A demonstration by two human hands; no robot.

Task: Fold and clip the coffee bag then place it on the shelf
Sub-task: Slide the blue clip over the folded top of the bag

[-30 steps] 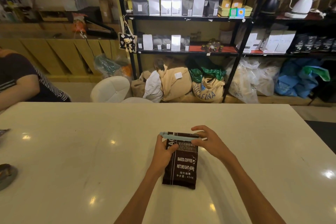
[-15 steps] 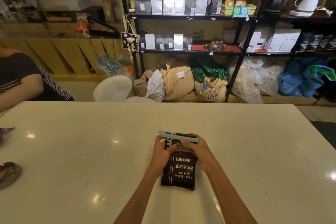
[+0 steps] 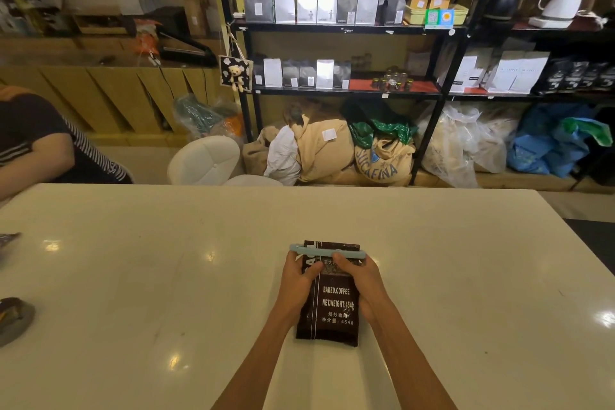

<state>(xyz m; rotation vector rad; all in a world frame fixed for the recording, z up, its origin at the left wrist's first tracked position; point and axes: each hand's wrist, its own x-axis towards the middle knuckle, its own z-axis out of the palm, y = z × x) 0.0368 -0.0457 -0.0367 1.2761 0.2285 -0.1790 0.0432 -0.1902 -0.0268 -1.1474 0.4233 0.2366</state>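
A dark brown coffee bag (image 3: 334,313) with white lettering lies flat on the white table (image 3: 166,276), its top end pointing away from me. A pale blue clip (image 3: 324,251) runs across the bag just below its folded top edge. My left hand (image 3: 298,280) grips the bag's left side with the thumb on its face. On the right side my right hand (image 3: 361,278) holds the bag, its thumb pressing right under the clip. The black shelf unit (image 3: 342,27) stands beyond the table, lined with white and grey bags.
Another person's arm (image 3: 36,150) rests at the table's far left corner. Small objects lie at the left table edge (image 3: 13,318). White stools (image 3: 204,160) and sacks (image 3: 379,160) stand between the table and the shelf.
My right hand moved from the clip's right end down onto the bag's right side. The clip now lies flat across the bag. Both hands and the bag stayed in the same place on the table.
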